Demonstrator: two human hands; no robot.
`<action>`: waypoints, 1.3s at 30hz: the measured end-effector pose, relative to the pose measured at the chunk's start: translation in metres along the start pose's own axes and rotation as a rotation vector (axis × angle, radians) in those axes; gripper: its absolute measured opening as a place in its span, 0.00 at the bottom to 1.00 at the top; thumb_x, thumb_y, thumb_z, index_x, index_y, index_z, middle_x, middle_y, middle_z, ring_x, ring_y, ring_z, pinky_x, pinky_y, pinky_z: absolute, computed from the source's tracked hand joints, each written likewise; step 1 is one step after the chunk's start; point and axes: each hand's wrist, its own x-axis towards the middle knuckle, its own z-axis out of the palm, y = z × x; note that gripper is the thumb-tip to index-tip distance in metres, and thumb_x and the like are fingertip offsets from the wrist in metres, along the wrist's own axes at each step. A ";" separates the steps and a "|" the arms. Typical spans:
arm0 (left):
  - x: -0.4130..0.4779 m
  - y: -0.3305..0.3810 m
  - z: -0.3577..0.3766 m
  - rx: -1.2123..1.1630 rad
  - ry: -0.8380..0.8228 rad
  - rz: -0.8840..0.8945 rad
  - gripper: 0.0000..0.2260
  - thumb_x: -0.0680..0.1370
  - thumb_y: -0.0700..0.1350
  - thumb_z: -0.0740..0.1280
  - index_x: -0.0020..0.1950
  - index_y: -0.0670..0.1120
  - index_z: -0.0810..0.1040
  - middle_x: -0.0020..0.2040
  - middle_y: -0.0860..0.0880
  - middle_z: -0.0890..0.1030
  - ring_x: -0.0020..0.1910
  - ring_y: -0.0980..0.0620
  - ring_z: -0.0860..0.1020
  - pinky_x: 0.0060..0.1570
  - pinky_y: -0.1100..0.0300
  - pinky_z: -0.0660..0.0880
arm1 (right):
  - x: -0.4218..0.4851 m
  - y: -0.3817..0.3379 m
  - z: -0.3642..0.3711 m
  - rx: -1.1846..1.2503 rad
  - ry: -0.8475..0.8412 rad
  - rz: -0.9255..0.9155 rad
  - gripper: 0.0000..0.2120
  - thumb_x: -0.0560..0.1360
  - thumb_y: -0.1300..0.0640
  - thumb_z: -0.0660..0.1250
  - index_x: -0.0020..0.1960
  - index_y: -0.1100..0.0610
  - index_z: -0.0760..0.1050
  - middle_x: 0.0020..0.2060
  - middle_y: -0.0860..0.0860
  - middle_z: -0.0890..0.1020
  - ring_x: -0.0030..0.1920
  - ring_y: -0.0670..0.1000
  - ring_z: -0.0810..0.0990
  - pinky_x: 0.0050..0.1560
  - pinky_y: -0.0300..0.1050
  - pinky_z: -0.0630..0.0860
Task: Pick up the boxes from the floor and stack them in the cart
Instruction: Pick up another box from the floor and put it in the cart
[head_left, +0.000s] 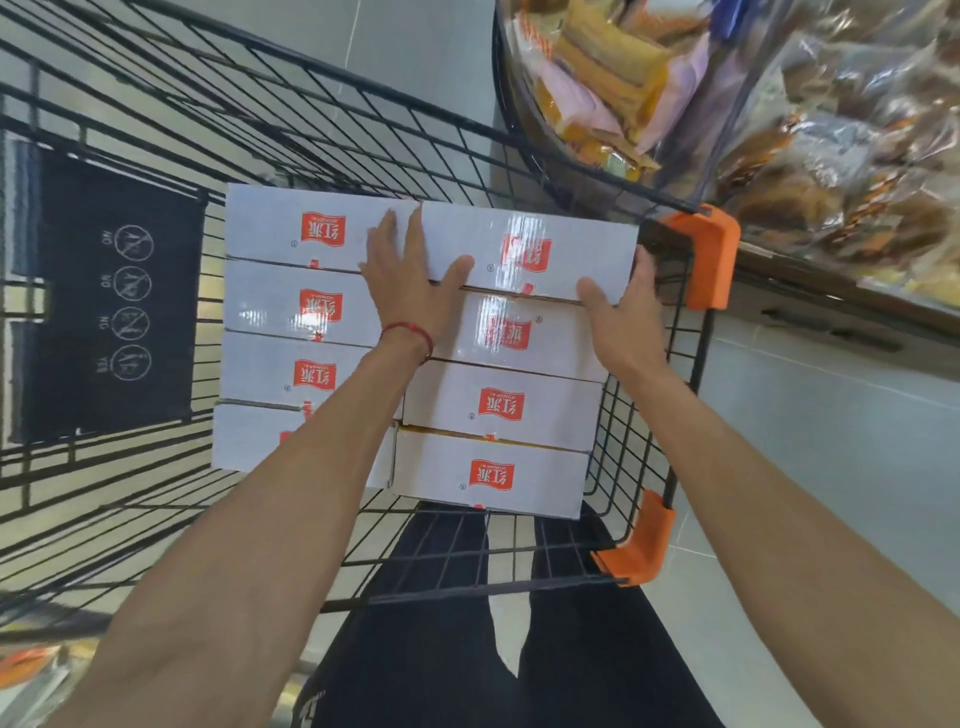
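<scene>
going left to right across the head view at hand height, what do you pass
black sign panel, upper left box, left hand, upper right box, right hand, orange corner guard, snack packets

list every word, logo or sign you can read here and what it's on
"红派" with small "HONGPAI": red logo on each white box, upside down.
"NO" three times, "YES" once: dark sign on the cart, beside circled pictograms.
Circled numbers on the boxes and print on the snack packets: too small or blurred to read.
</scene>
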 end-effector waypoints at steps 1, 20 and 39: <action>0.000 -0.003 0.007 0.054 -0.023 0.003 0.36 0.80 0.61 0.61 0.82 0.50 0.49 0.83 0.43 0.46 0.81 0.40 0.43 0.78 0.38 0.43 | 0.004 0.003 0.003 -0.004 -0.005 -0.002 0.30 0.83 0.57 0.65 0.80 0.53 0.56 0.68 0.47 0.74 0.64 0.45 0.74 0.67 0.47 0.74; -0.012 0.000 0.024 0.308 -0.003 0.034 0.30 0.85 0.54 0.52 0.83 0.50 0.41 0.82 0.42 0.38 0.80 0.37 0.37 0.77 0.37 0.39 | 0.001 0.029 0.010 0.073 -0.049 -0.034 0.23 0.85 0.56 0.61 0.77 0.51 0.61 0.65 0.47 0.76 0.59 0.42 0.78 0.62 0.45 0.80; -0.279 0.133 0.023 -0.165 -0.302 0.551 0.16 0.81 0.37 0.62 0.68 0.46 0.76 0.67 0.47 0.75 0.64 0.49 0.74 0.67 0.49 0.72 | -0.247 0.135 -0.155 0.243 0.225 -0.174 0.20 0.78 0.70 0.63 0.56 0.46 0.78 0.53 0.40 0.82 0.54 0.33 0.79 0.56 0.27 0.71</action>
